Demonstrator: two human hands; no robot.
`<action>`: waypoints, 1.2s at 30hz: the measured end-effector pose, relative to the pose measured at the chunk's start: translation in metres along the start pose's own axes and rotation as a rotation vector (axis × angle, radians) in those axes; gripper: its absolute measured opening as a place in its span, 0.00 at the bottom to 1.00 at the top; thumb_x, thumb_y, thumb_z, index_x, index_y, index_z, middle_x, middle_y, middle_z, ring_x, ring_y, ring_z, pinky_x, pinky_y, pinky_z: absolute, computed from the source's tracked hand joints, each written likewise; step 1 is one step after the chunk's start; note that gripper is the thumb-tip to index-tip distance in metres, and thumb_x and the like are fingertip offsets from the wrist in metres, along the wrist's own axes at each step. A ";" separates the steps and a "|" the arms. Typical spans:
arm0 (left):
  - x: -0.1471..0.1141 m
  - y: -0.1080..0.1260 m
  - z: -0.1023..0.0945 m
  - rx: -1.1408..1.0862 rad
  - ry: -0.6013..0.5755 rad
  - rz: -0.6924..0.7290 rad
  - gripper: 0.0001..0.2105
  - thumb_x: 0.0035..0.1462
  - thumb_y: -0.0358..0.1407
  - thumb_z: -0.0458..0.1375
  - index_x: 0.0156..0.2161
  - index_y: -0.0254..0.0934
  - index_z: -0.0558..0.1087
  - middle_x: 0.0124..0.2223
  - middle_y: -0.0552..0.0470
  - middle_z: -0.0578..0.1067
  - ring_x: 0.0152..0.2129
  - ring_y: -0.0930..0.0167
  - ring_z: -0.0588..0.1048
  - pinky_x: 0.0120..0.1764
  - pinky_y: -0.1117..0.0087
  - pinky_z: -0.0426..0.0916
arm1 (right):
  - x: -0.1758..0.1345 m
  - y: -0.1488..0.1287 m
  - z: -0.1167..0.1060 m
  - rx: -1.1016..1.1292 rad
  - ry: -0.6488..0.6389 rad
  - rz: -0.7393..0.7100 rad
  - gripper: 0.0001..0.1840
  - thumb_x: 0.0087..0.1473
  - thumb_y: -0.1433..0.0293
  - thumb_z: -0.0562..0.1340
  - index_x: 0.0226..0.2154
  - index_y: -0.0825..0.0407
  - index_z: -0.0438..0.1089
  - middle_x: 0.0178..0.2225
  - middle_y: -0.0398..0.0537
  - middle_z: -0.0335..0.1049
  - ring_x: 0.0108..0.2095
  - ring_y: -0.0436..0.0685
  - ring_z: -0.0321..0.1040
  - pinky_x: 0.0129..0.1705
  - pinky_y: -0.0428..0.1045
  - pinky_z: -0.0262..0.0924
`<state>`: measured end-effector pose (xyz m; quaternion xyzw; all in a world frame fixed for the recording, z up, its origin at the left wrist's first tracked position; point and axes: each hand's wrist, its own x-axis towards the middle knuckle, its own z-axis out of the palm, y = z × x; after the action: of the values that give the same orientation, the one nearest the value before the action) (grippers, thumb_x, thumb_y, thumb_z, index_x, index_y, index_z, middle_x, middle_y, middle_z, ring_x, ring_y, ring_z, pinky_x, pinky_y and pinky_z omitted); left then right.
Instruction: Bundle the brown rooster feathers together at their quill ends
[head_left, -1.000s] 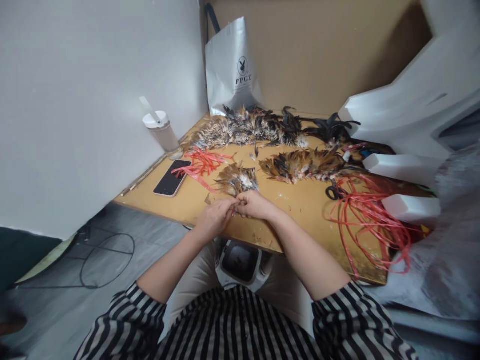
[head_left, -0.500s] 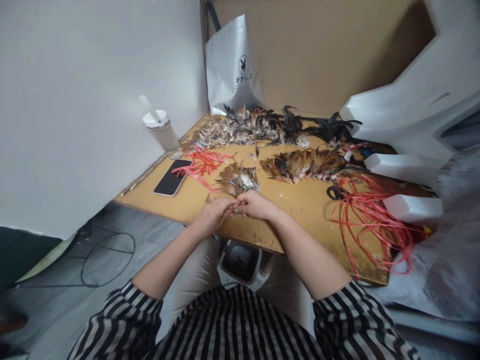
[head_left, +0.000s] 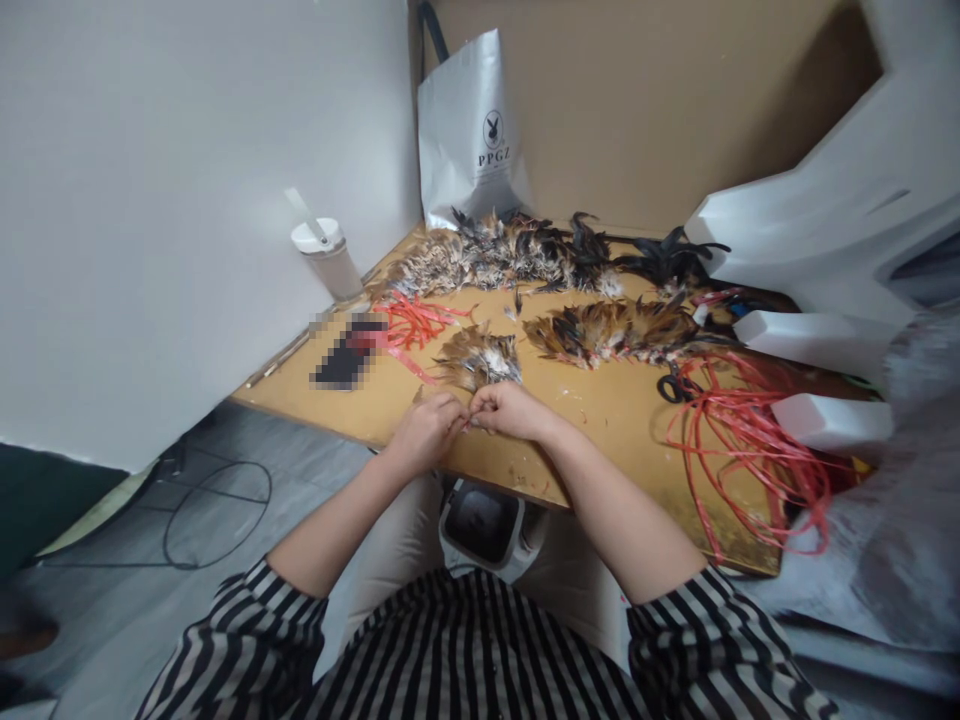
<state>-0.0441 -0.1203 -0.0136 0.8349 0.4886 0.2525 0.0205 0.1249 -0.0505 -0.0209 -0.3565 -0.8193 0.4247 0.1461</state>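
A small reddish piece [head_left: 466, 427] sits between the fingertips of the left hand [head_left: 430, 432] and the right hand [head_left: 508, 408], just on the near side of the small feather clump [head_left: 480, 355]. Both hands are closed in pinches on it, fingers curled inward.

Over the last half second little has changed: the left fingers look more bent and a slim gap now shows between the two sets of fingertips, while the feathers lie as they did. The handling therefore seems to be fine work at the fingertips.

The piece is mostly covered; only a reddish speck shows, and its shape and material are too small to tell. The clump is brown, fanned away from the person, with a pale fluffy patch.

Right of the clump, on the table [head_left: 630, 430], lies a row of brown feathers [head_left: 619, 328]; beyond it stretches a longer mottled row [head_left: 517, 255]. Left of it are short red strips [head_left: 416, 320] and, farther left, a cup [head_left: 334, 265]. Well to its right are black scissor handles [head_left: 670, 388] and a tangle of long red strips [head_left: 739, 450].
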 end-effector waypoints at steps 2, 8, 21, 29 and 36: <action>0.000 0.001 0.000 0.007 0.005 -0.007 0.10 0.56 0.33 0.47 0.30 0.35 0.70 0.31 0.49 0.70 0.29 0.73 0.69 0.34 0.71 0.63 | -0.001 -0.001 0.000 -0.005 0.009 -0.011 0.09 0.44 0.68 0.60 0.30 0.54 0.71 0.16 0.37 0.63 0.18 0.44 0.56 0.22 0.41 0.45; -0.003 0.001 0.002 -0.015 0.046 0.005 0.08 0.56 0.33 0.48 0.32 0.35 0.69 0.32 0.49 0.70 0.31 0.72 0.69 0.35 0.70 0.63 | -0.004 -0.009 -0.003 -0.035 0.012 -0.034 0.08 0.45 0.70 0.58 0.29 0.54 0.72 0.16 0.38 0.63 0.18 0.44 0.55 0.23 0.41 0.45; -0.005 0.001 0.010 -0.079 0.129 -0.076 0.07 0.56 0.32 0.49 0.31 0.36 0.69 0.31 0.51 0.70 0.31 0.72 0.68 0.35 0.71 0.63 | -0.004 -0.010 0.002 0.001 0.076 0.031 0.06 0.45 0.71 0.56 0.27 0.55 0.68 0.16 0.39 0.65 0.17 0.44 0.58 0.22 0.40 0.49; -0.006 -0.004 0.014 -0.102 0.176 -0.091 0.05 0.54 0.30 0.50 0.32 0.36 0.68 0.30 0.51 0.71 0.29 0.72 0.69 0.33 0.71 0.63 | -0.003 -0.008 0.004 0.044 0.044 0.075 0.07 0.46 0.69 0.57 0.29 0.55 0.67 0.16 0.38 0.66 0.15 0.44 0.59 0.20 0.40 0.51; -0.007 -0.006 0.014 -0.108 0.195 -0.065 0.04 0.53 0.30 0.51 0.31 0.36 0.67 0.29 0.52 0.71 0.28 0.72 0.69 0.32 0.72 0.63 | -0.002 -0.007 0.002 0.038 0.049 0.061 0.08 0.47 0.69 0.57 0.29 0.55 0.70 0.15 0.39 0.65 0.16 0.44 0.59 0.21 0.40 0.51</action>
<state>-0.0454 -0.1200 -0.0305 0.7878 0.5007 0.3578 0.0257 0.1221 -0.0559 -0.0170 -0.3887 -0.7960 0.4356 0.1597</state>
